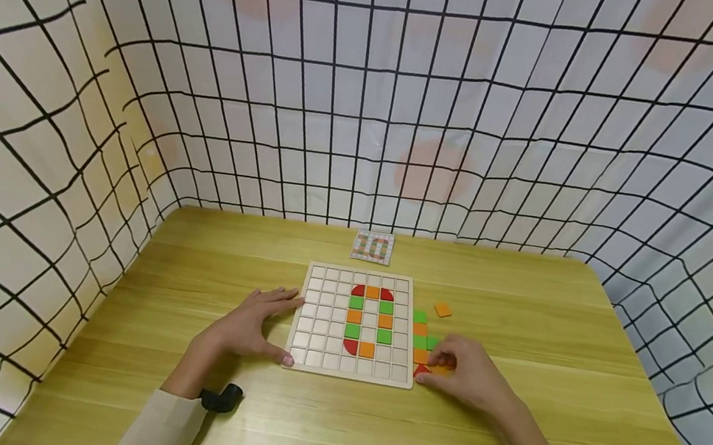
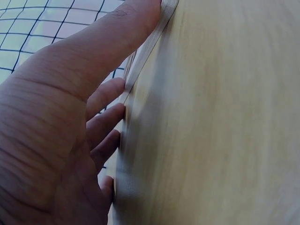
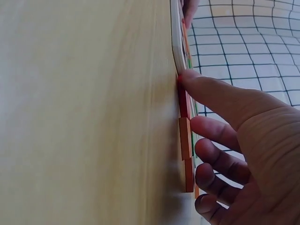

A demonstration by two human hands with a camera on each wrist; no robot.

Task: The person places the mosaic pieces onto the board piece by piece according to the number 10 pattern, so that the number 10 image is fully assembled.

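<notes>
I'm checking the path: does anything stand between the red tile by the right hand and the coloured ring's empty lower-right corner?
Only the board's right rim, beside the red tile, stands between; past it lie bare squares. The left hand is at the opposite edge, out of the way.

Table (image 1: 305, 424): wood-grained top, smooth, with a soft sheen
Board (image 1: 320, 326): pale wood look, smooth, fine grain along the edge
Tiles (image 1: 443, 309): smooth, low sheen; wood or plastic, cannot tell
Card (image 1: 373, 247): paper look, printed
Backdrop (image 1: 379, 95): matt cloth, lightly rumpled
Sleeves (image 1: 160, 428): matt cloth
Wrist pieces (image 1: 221, 398): plastic look, smooth
</notes>
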